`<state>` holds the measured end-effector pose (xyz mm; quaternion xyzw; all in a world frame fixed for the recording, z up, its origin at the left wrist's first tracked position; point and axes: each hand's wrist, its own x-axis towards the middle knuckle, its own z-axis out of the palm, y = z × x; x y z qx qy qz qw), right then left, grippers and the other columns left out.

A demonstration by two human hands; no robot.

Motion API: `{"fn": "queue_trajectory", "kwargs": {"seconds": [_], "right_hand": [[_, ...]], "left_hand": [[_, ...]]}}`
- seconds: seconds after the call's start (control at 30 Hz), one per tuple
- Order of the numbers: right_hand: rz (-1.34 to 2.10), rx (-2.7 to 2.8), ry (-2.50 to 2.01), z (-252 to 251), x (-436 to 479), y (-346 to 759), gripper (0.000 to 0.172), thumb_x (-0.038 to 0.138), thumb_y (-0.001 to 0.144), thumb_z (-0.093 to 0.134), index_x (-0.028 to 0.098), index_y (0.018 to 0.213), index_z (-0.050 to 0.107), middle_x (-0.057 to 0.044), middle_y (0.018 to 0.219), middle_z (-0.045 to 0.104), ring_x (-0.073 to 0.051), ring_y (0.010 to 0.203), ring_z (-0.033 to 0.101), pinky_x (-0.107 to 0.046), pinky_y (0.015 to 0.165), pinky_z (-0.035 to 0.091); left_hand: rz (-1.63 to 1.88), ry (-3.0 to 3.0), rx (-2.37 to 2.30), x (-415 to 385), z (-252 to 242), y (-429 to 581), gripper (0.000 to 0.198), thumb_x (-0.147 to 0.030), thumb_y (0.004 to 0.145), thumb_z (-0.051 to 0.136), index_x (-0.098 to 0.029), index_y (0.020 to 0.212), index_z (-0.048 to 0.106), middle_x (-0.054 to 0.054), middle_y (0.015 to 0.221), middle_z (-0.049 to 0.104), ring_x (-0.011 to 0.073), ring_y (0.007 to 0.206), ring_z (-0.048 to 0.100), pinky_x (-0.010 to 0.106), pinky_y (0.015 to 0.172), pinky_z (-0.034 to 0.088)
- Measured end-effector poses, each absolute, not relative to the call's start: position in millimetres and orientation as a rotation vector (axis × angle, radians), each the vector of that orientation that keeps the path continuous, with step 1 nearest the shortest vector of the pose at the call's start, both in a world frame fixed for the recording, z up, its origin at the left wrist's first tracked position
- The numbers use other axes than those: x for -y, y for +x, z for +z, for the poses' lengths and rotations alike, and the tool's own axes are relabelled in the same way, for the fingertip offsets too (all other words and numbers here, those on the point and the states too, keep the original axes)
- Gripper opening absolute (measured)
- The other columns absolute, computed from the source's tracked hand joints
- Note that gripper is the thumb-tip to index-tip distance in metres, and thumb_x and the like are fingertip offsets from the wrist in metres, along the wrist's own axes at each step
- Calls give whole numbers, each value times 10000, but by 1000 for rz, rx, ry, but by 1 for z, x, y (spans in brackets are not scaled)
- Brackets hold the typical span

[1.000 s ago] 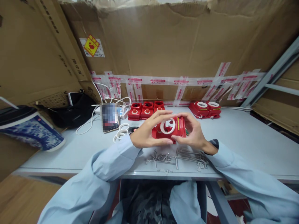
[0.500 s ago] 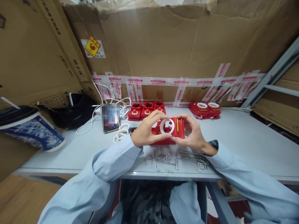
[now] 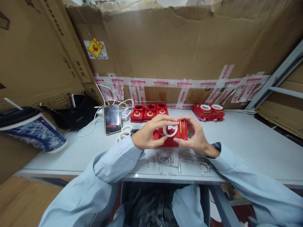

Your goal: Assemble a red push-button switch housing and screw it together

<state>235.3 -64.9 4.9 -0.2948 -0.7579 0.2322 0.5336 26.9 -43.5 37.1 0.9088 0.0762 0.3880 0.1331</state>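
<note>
- Holding the red cover (image 3: 182,135) above the bench (image 3: 239,145), both hands are part-curled: left hand (image 3: 148,134) spans the white ring (image 3: 165,131), right hand (image 3: 196,135) pinches the label end between thumb and fingers.
- Best, I judge, to press evenly, keeping the ring square.
- Its long axis runs left-right, ring end leftward, face tilted up toward the wearer.
- Contact with the base (image 3: 169,143) below: cannot tell.

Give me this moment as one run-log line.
left hand: curved around white ring | right hand: holding red cover | nearer: loose screws | behind: three red units left, two red housings right
</note>
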Motion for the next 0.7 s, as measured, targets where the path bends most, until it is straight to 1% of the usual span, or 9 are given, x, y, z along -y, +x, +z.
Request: {"fn": "queue_trajectory", "kwargs": {"seconds": [0.07, 0.17, 0.23, 0.33, 0.43, 0.5, 0.53, 0.63, 0.7], "right_hand": [[542, 1796, -697, 6, 65, 235, 633, 236, 570, 809, 238, 1113, 484, -53, 1041, 591, -196, 910, 607, -330, 790, 538], [521, 1804, -675, 7, 66, 234, 635, 200, 573, 804, 239, 1123, 488, -58, 1071, 587, -204, 954, 602, -339, 836, 523], [519, 1821, -660, 7, 66, 234, 634, 188, 582, 798, 240, 1132, 488, -61, 1098, 583, -206, 993, 596, -339, 866, 514], [527, 1820, -665, 6, 65, 234, 639, 196, 575, 804, 241, 1129, 488, -53, 1081, 589, -195, 969, 602, -325, 843, 525], [533, 1795, -689, 6, 66, 234, 638, 226, 569, 809, 240, 1117, 483, -50, 1043, 598, -192, 911, 612, -325, 792, 542], [534, 1799, -695, 7, 66, 233, 632, 240, 581, 801, 242, 1125, 479, -58, 1061, 595, -202, 930, 612, -338, 804, 541], [535, 1806, -693, 7, 67, 233, 629, 241, 589, 796, 243, 1131, 478, -62, 1076, 593, -207, 948, 610, -344, 818, 538], [544, 1810, -683, 6, 66, 234, 622, 224, 589, 798, 245, 1126, 484, -61, 1084, 594, -204, 961, 610, -342, 834, 533], [560, 1796, -686, 6, 65, 234, 619, 228, 581, 805, 246, 1112, 487, -54, 1060, 601, -197, 935, 614, -337, 821, 538]], "left_hand": [[1187, 2617, -304, 44, 37, 28, 519, -283, 777, 649, -219, 1266, 488, 124, 1235, 534, 260, 1165, 485, 475, 999, 411], [1268, 2596, -524, 44, 36, 28, 539, -373, 734, 704, -187, 1207, 526, 122, 1117, 569, 257, 1046, 527, 463, 911, 462], [1212, 2641, -461, 43, 36, 27, 472, -319, 763, 673, -189, 1196, 536, 117, 1117, 569, 245, 1046, 531, 452, 910, 464], [1124, 2686, -239, 42, 37, 25, 457, -208, 797, 609, -208, 1243, 510, 122, 1226, 538, 238, 1155, 494, 449, 991, 417], [1232, 2634, -311, 43, 35, 27, 519, -302, 756, 686, -193, 1233, 512, 132, 1203, 550, 253, 1132, 505, 456, 977, 423], [1319, 2594, -457, 44, 34, 29, 535, -372, 719, 723, -179, 1183, 538, 125, 1116, 576, 251, 1050, 534, 449, 913, 458], [1330, 2593, -490, 45, 34, 29, 507, -370, 723, 719, -177, 1160, 549, 120, 1087, 581, 247, 1025, 540, 443, 892, 468], [1229, 2656, -347, 45, 35, 28, 385, -241, 785, 637, -185, 1158, 556, 119, 1133, 576, 235, 1077, 531, 432, 929, 458], [1178, 2668, -221, 44, 36, 28, 396, -181, 800, 588, -201, 1192, 539, 117, 1197, 563, 230, 1140, 512, 435, 979, 432]]}}
